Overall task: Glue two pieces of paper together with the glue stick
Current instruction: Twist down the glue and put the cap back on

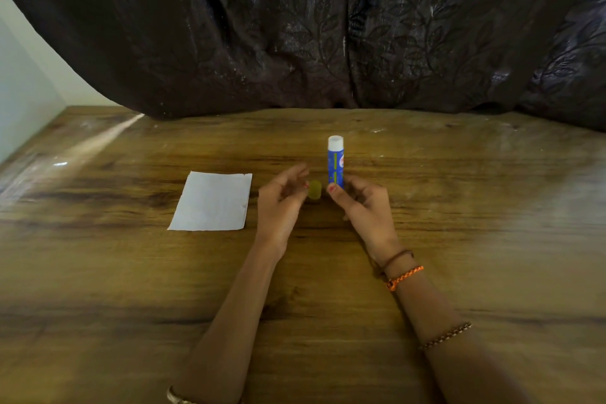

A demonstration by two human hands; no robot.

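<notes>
My right hand (364,207) holds a blue glue stick (335,164) upright by its lower end, its white tip uncovered and pointing up. Just to its left, my left hand (282,203) pinches the yellow-green cap (314,191) near the table surface; the cap is blurred, so I cannot tell whether it rests on the wood. A white paper (211,201) lies flat on the wooden table (131,272), to the left of both hands. It looks like one sheet; a second piece is not distinguishable.
A dark, patterned curtain (328,26) hangs along the far edge of the table. A pale wall (23,82) borders the left side. Bracelets circle my right wrist (403,275).
</notes>
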